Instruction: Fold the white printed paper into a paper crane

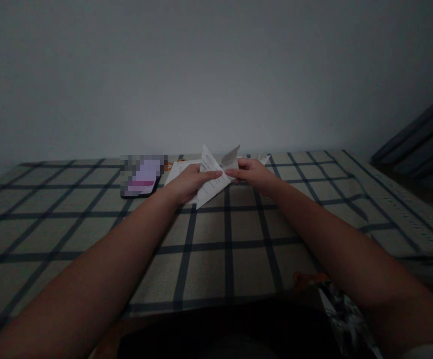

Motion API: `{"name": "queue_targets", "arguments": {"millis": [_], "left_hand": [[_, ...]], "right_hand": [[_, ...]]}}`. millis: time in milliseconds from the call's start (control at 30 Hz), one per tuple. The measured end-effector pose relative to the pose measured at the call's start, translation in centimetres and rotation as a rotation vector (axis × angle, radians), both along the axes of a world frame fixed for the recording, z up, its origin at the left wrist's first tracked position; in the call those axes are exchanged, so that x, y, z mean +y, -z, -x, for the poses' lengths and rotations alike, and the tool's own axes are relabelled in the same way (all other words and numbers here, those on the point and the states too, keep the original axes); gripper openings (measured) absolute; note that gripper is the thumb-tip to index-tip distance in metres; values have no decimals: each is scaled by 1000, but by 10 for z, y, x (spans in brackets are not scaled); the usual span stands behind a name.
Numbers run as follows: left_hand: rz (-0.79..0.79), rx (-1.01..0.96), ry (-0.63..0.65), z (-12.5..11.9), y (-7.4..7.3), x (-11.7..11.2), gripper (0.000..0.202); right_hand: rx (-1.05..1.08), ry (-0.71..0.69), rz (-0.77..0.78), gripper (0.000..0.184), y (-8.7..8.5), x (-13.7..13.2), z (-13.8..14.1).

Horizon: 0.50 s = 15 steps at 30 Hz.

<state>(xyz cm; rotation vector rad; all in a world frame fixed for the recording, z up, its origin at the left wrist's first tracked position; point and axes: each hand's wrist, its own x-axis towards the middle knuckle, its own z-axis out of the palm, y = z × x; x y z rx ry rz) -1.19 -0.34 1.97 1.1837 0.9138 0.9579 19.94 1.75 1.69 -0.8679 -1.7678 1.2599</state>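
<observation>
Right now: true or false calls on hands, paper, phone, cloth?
1. The left hand and right hand both pinch the paper. True.
2. The phone lies to the right of the right hand. False: it lies to the left of the left hand, apart from it.
3. The cloth is plain, with no pattern. False: it is pale with a dark checked grid.
4. The paper is folded, with a flap standing up. True.
</observation>
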Motion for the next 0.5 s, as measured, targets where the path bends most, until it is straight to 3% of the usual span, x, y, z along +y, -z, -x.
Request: {"name": "queue_targets", "arguments": {"millis": [233, 500], "left_hand": [[16, -113, -133, 4, 1, 7, 28], [-1, -185, -216, 6, -1, 9, 26]], "right_hand": [[136, 19, 38, 23, -8, -7, 1], [339, 224, 58, 32, -9, 0, -4]]}}
